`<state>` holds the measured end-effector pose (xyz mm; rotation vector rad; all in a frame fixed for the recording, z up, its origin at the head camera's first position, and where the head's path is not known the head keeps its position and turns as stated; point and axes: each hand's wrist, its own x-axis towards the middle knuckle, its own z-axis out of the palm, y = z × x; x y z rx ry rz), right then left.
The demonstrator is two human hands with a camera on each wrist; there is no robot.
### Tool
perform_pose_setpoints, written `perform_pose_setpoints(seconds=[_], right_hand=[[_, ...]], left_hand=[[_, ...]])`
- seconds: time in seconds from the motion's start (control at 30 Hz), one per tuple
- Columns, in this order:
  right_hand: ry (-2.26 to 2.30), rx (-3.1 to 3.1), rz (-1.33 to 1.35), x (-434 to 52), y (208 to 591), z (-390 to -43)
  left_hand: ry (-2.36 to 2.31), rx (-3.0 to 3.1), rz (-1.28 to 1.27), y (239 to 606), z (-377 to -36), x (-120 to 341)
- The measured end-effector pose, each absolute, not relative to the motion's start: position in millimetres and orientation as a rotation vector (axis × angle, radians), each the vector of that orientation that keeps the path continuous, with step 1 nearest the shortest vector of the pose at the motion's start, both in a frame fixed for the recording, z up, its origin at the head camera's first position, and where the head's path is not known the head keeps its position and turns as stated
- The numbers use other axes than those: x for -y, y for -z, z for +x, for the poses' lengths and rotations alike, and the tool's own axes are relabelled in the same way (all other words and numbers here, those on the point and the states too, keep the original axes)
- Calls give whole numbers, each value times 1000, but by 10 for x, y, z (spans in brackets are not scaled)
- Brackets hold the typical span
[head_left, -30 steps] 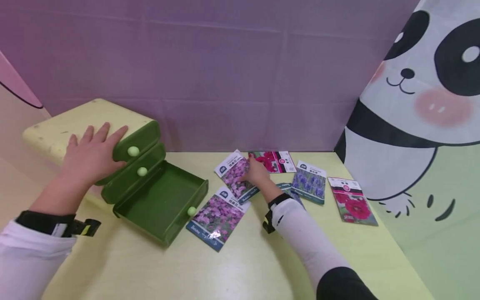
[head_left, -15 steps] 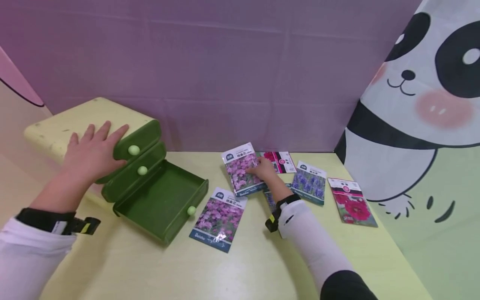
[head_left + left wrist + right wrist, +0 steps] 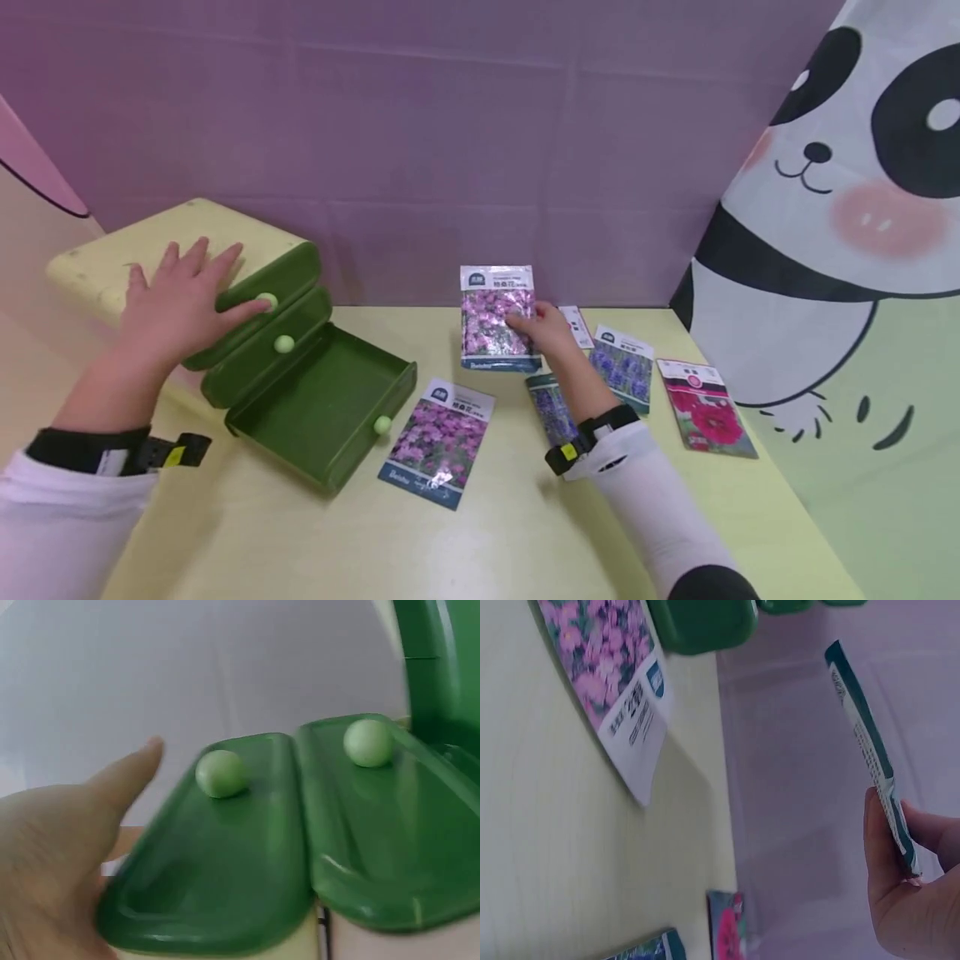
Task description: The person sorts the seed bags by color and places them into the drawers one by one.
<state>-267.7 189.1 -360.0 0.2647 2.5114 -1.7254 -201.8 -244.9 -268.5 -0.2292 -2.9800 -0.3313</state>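
Observation:
My left hand (image 3: 176,304) rests with spread fingers on the cream top of a small drawer cabinet (image 3: 225,218). Its thumb reaches beside the pale knob (image 3: 221,774) of the top green drawer. The bottom green drawer (image 3: 330,408) is pulled out, with nothing inside. Above the table's back edge, my right hand (image 3: 557,335) pinches a seed packet (image 3: 483,310) with pink flowers between thumb and fingers. The right wrist view shows that packet edge-on. A second pink-flower packet (image 3: 438,442) lies on the table beside the drawer.
On the right lie a purple-flower packet (image 3: 621,367) and a red-flower packet (image 3: 708,408). My right forearm partly covers another purple packet (image 3: 553,410). Behind my right hand, a further packet (image 3: 576,327) is mostly hidden. A purple cloth (image 3: 420,150) hangs behind the table.
My right hand has lifted the pink-flower packet off the table and turned it upright. The left hand has shifted slightly, its thumb now at the top knob. The packet near the drawer turned a little.

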Motion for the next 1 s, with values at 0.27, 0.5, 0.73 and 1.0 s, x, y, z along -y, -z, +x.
perform_pose_setpoints(seconds=[0.27,0.5,0.73,1.0], right_hand=[[1795,-2424,143,-1743,3508,-2439],[1984,-2197,68,-1481,3484,-2228],[2172,-1992,52,-1264,3477,-2058],[2133,-2009,27,-1164,3525,-1970]], left_hand=[[850,2528,-291,2669,-1761,1805],[1731,2291,-384,2898,-1679,1244],[2622,2054,-160,3097,-1745,1000],[2855,2088,-96,3307,-1753,939]])
